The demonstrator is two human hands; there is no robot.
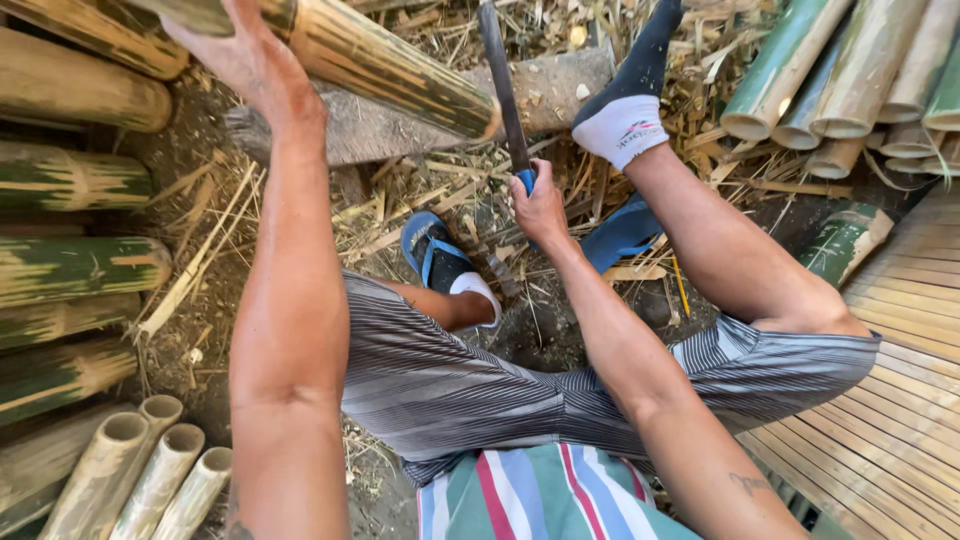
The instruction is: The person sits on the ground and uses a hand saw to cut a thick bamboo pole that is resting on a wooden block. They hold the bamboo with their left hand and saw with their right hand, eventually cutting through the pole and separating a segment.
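Left hand (245, 50) fingers clamped on bamboo pole (390, 65) lying across wooden block (400, 125). Right hand (540, 205) fingers wrapped round knife (503, 90) handle, blade upright just beside pole end.

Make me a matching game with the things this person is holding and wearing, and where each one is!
Things:
1. left hand
2. right hand
3. blue sandal
4. sock

Places or states:
A. on the foot propped up on the wooden block
B. gripping the blue handle of the long knife
C. on the foot tucked under the leg
D. resting on top of the bamboo pole

Pairs: 1-D, 2-B, 3-C, 4-A
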